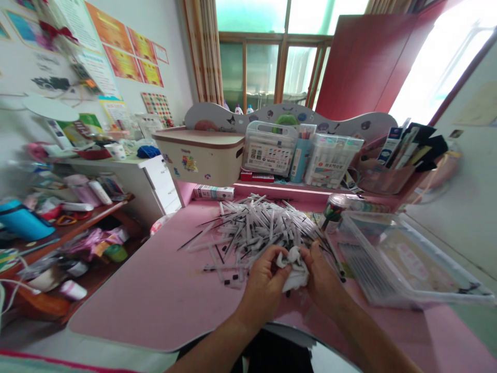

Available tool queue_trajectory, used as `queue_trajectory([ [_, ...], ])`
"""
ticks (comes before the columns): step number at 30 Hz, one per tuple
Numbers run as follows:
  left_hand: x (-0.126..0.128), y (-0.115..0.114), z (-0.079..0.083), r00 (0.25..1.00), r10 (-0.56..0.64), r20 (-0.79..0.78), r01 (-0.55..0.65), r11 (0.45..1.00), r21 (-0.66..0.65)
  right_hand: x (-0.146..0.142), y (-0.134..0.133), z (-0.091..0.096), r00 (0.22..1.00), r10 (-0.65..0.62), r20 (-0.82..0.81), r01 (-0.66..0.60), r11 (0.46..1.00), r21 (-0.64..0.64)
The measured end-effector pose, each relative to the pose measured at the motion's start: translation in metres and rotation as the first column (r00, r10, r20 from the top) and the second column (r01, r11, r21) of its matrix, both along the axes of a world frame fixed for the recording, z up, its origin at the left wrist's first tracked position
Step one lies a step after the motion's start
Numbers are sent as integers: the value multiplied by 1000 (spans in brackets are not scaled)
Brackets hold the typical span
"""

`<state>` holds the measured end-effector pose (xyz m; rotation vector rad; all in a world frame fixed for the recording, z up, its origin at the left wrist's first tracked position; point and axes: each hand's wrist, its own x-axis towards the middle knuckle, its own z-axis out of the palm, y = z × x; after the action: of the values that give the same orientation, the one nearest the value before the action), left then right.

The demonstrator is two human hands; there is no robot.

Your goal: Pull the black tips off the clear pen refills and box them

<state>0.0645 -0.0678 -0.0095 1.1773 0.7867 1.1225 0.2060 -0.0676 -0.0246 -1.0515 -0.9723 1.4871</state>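
A crumpled white tissue or cloth is pinched between both my hands, just in front of the pile. My left hand grips its left side with curled fingers. On its right side, my right hand closes around it. Whether something thin is wrapped inside cannot be made out. Right behind my hands lies a large heap of white pen tubes and thin dark refills, spread over the pink desk. Several small black caps lie at the heap's near edge.
To the right stand a clear plastic box with rods beside its wall and a can. Behind the heap, a shelf carries a beige lidded bin, marker cases and a pink pen holder. Cluttered shelves stand at left.
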Motion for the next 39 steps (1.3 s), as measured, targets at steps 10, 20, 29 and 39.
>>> queue_trajectory([
  [10, -4, 2, 3, 992, 119, 34, -113, 981, -159, -8, -5, 9, 998, 56, 30, -55, 998, -39],
  [20, -3, 0, 4, 961, 146, 234, -52, 929, -366, -6, -2, 3, 1000, 10, 30, -8, 996, -85],
  [29, -14, 6, 7, 915, 61, 398, 101, 922, -373, -6, -4, 9, 985, 99, -143, -111, 991, -79],
  [39, -14, 8, 3, 995, 13, 99, 12, 968, -252, -6, -3, 7, 996, 86, -8, -86, 994, -63],
])
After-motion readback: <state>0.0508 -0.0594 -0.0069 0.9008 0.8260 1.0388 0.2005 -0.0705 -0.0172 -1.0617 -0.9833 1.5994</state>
